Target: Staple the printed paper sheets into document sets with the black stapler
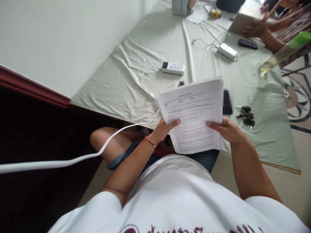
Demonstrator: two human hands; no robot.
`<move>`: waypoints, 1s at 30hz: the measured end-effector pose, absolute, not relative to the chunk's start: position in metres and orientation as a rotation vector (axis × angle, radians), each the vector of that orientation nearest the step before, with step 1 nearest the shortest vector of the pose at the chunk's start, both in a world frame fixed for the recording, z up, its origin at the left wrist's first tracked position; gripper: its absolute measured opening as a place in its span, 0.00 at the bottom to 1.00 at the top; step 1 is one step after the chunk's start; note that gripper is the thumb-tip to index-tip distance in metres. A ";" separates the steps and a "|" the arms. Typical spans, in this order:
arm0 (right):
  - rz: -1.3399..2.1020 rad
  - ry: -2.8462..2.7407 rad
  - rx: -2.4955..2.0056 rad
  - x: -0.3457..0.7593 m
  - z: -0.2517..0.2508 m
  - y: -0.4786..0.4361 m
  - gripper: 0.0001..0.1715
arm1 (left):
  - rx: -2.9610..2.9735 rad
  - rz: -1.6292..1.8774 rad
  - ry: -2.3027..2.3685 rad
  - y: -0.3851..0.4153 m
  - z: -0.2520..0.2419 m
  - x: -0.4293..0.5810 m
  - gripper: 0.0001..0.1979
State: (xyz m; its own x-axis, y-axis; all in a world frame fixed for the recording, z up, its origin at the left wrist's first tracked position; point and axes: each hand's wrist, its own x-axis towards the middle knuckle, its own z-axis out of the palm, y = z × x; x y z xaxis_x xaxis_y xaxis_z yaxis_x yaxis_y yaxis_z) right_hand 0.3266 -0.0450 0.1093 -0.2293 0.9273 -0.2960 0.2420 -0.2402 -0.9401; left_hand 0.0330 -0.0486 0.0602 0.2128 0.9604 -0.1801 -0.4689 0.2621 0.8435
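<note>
In the head view, a wrinkled pale green cloth [136,64] covers the bench [279,165], which meets a white wall [60,38] off to the left of the stack of papers [191,119]. A dark red trim [29,84] runs along that wall's foot, and patterned floor [300,97] shows well to the papers' right.

The papers are held tilted over the bench's near edge, in front of the person's white shirt [175,191]. They are white, several sheets thick, a little uneven at the edges. The left hand [163,131] pinches their left side, thumb on top; the right hand [228,130] has its fingers closed on the right side the same way.

Just right of the papers lie a dark phone [227,105] and, past it, a bunch of keys [246,117]. Beyond them sits a white device [173,68] with a cable. Farther off to the right, another person's hand [256,28] touches a box [243,21].

The top sheet carries a centred heading and dense printed lines, seemingly a form, too blurred to read surely. The device bears small blue print; dark red lettering crosses the shirt, partly cut off.
</note>
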 end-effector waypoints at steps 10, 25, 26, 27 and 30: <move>1.031 -1.698 -1.574 0.322 0.107 -0.023 0.29 | 0.542 1.122 0.801 -0.038 0.057 0.039 0.31; 0.136 -2.576 -1.292 0.216 0.176 0.022 0.25 | 0.526 0.934 0.696 -0.035 0.064 0.052 0.29; 0.140 -2.569 -1.276 0.215 0.177 0.022 0.25 | 0.518 0.939 0.693 -0.035 0.064 0.052 0.29; 0.153 -2.573 -1.251 0.214 0.178 0.023 0.25 | 0.510 0.943 0.696 -0.035 0.064 0.052 0.29; 0.235 -2.653 -1.154 0.213 0.179 0.023 0.24 | 0.495 0.952 0.717 -0.035 0.062 0.054 0.27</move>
State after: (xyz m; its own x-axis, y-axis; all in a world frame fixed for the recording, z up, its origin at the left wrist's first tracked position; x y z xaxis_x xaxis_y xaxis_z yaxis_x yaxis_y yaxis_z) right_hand 0.2129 0.0232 0.1791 -0.6601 0.7355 0.1529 0.6972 0.6756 -0.2399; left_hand 0.0537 -0.0351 0.0623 0.3829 0.8631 -0.3293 -0.5543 0.4998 0.6655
